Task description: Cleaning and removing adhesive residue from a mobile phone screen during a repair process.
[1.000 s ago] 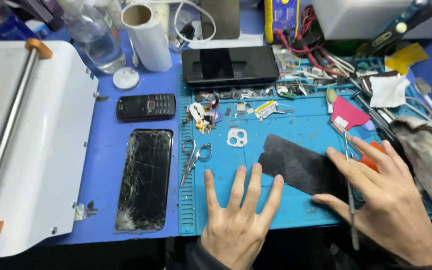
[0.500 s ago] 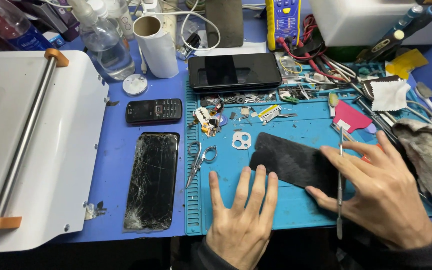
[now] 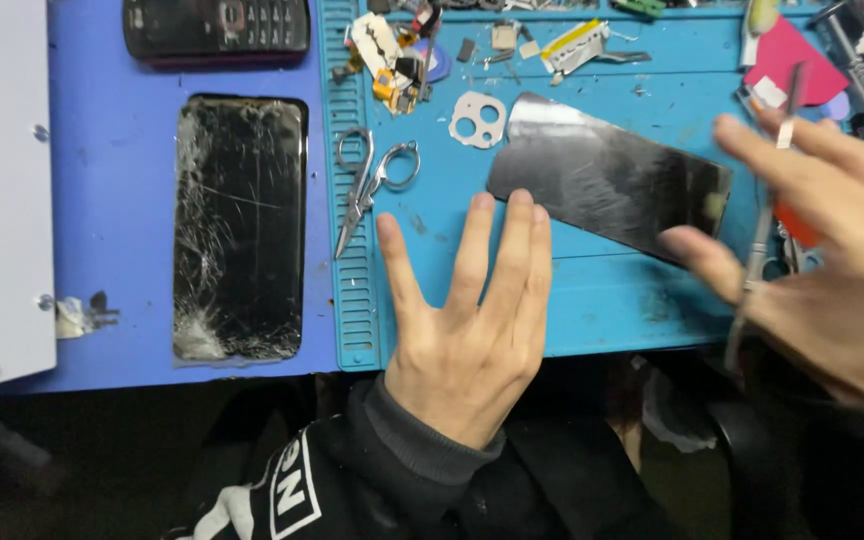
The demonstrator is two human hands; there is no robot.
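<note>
Resting flat and empty on the blue mat (image 3: 592, 300), the left hand (image 3: 467, 310) has fingertips just short of the dark phone panel (image 3: 607, 180). The right hand (image 3: 832, 240), blurred, grips tweezers (image 3: 764, 230), thumb at the panel's near right corner. Judged: panel being positioned; the next move needs it pinned steady.

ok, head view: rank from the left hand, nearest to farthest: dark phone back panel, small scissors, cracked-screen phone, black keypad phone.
1. Dark glossy phone back panel: just beyond the fingertips of the left hand, to the right.
2. Small silver scissors: up-left, on the teal mat's edge.
3. Black cracked-screen phone: farther left, on the blue surface.
4. Black keypad phone: top left, farthest.
</note>
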